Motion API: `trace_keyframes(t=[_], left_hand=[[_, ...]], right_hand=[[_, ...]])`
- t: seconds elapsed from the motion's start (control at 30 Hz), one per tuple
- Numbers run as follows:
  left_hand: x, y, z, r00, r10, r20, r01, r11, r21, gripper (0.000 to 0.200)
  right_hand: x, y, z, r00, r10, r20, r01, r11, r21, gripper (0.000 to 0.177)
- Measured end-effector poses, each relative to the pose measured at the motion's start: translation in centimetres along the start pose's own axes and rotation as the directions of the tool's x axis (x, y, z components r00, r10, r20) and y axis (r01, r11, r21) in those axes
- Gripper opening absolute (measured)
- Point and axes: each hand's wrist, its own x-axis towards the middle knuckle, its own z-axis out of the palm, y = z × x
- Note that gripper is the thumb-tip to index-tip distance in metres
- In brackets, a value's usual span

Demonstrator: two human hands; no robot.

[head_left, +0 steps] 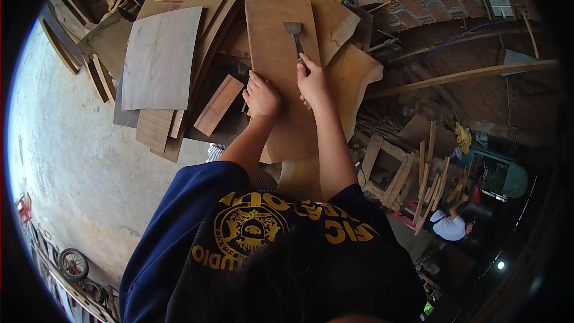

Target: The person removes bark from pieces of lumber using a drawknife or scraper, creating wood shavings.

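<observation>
My right hand (312,82) is closed around the handle of a scraper (293,29). The scraper's flat metal blade lies over the upper part of a long brown wooden board (276,15). At the board's left edge, my left hand (262,94) grips it with bent fingers; the underside of that grip is hidden. A short reddish wood block (219,105) lies just left of my left hand on a dark surface.
Stacked boards and a pale sheet (161,54) stand to the left. Thin wood pieces (341,24) lie behind the board, near a brick wall (412,0). Scrap wood (388,167) fills the right side. Another person (449,226) is farther off at right.
</observation>
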Motion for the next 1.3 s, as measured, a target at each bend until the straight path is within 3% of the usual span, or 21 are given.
trace_keyframes(t=[0.07,0.13,0.2,0.33,0.43,0.5,0.53,0.57,0.63,0.7,0.77,0.97,1.03,1.07,1.13,1.17,1.23,1.3], left_hand=[[0.2,0.1,-0.3,1.0,-0.014,0.023,0.014,1.0,0.001,0.055],[0.3,0.0,-0.6,0.999,-0.021,0.05,0.02,1.0,0.007,0.055],[0.2,0.0,-0.6,0.999,-0.008,0.044,0.008,1.0,0.005,0.055],[0.1,-0.3,-0.3,1.0,0.009,0.002,-0.009,1.0,-0.004,0.054],[0.2,-0.3,-0.2,1.0,0.003,0.013,-0.003,1.0,-0.03,0.052],[0.2,-0.4,0.1,0.999,0.02,-0.026,-0.02,0.999,-0.03,0.055],[0.1,-0.3,0.2,1.0,0.024,-0.011,-0.024,0.999,-0.029,0.055],[0.2,-0.3,0.0,1.0,0.024,-0.012,-0.024,0.999,-0.039,0.055],[0.3,-0.4,-0.1,1.0,0.018,-0.002,-0.018,0.999,-0.044,0.055],[0.4,-0.5,0.2,1.0,0.027,-0.012,-0.028,0.999,-0.037,0.055],[0.2,-0.6,0.4,0.999,0.042,-0.019,-0.043,0.998,-0.035,0.055],[0.4,-0.7,0.0,1.0,0.008,0.002,-0.008,0.996,-0.087,0.054],[0.5,-0.9,0.1,1.0,0.019,-0.014,-0.02,0.995,-0.099,0.052],[0.4,-0.9,0.1,0.999,0.021,-0.031,-0.025,0.993,-0.113,0.051],[0.4,-0.9,-0.3,1.0,0.016,-0.005,-0.016,0.989,-0.144,0.051],[0.4,-0.9,-0.5,1.0,0.004,0.021,0.0,0.984,-0.178,0.05],[0.7,-1.1,-0.3,1.0,0.012,-0.001,-0.012,0.977,-0.214,0.049],[0.4,-1.4,-0.2,1.0,0.018,-0.004,-0.019,0.968,-0.25,0.048]], right_hand=[[4.2,1.1,1.6,0.974,-0.195,-0.117,0.194,0.981,-0.025,0.037],[10.6,2.1,3.1,0.888,-0.416,-0.197,0.399,0.909,-0.119,0.038],[8.8,-3.4,0.6,0.982,-0.182,-0.049,0.183,0.983,0.007,0.038],[9.4,-5.3,0.4,0.986,-0.161,-0.042,0.161,0.987,0.009,0.038],[7.9,-2.3,1.6,0.991,-0.126,-0.05,0.127,0.992,0.02,0.038],[7.7,3.7,3.6,0.899,-0.381,-0.216,0.386,0.922,-0.021,0.037],[4.1,4.6,3.2,0.93,-0.327,-0.168,0.35,0.928,0.132,0.037],[1.6,6.9,3.2,0.944,-0.297,-0.145,0.31,0.948,0.071,0.036],[-3.7,11.6,3.3,0.971,-0.216,-0.1,0.228,0.965,0.127,0.036],[-8.6,16.9,4.1,0.862,-0.453,-0.225,0.489,0.861,0.14,0.036],[-14.4,19.3,3.4,0.944,-0.304,-0.128,0.318,0.942,0.107,0.036],[-23.9,27.2,5.4,0.93,-0.316,-0.188,0.322,0.947,0.004,0.037],[-25.7,29.4,6.4,0.998,0.048,0.041,-0.051,0.996,0.075,0.038],[-26.0,30.4,7.3,0.998,0.049,0.039,-0.052,0.995,0.08,0.038],[-26.2,30.5,8.7,0.948,-0.227,-0.224,0.267,0.949,0.167,0.039],[-26.0,30.7,8.9,0.947,-0.226,-0.226,0.267,0.948,0.171,0.039],[-24.2,26.5,7.1,0.859,-0.413,-0.303,0.42,0.906,-0.045,0.037],[-22.1,22.2,5.1,0.974,-0.202,-0.104,0.219,0.956,0.194,0.036]])
